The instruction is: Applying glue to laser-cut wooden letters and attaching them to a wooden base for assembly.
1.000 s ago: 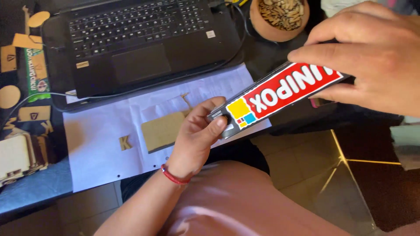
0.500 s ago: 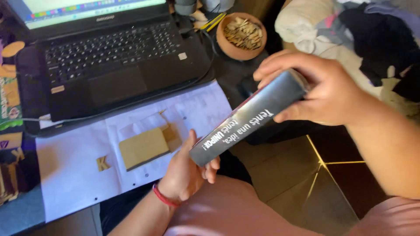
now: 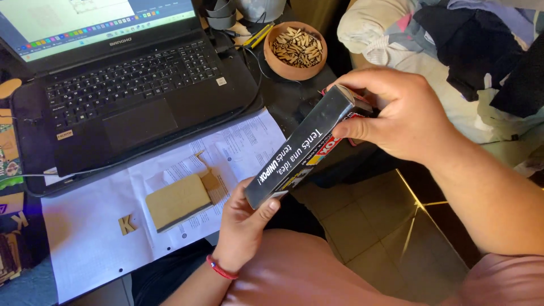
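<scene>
I hold a long narrow carton (image 3: 300, 153) in both hands, slanting from lower left to upper right above my lap. Its dark grey side with white print faces up, and a strip of red shows along one edge. My left hand (image 3: 243, 224), with a red band at the wrist, grips the lower end between thumb and fingers. My right hand (image 3: 396, 116) pinches the upper end. Below the carton, on white printed sheets (image 3: 90, 226), lie a tan rectangular block (image 3: 178, 201) and a small wooden letter piece (image 3: 126, 225).
An open black laptop (image 3: 130, 96) with a lit screen stands at the top left, a cable running past it. A clay bowl (image 3: 296, 51) of small wooden pieces sits behind. Clothes are heaped at the right (image 3: 470, 51). Wooden cut-outs line the left edge (image 3: 11, 153). Tiled floor shows below.
The carton has been turned from its red face to its dark grey face. My view has shifted so the laptop screen and the clothes show more. Both hands have kept their hold.
</scene>
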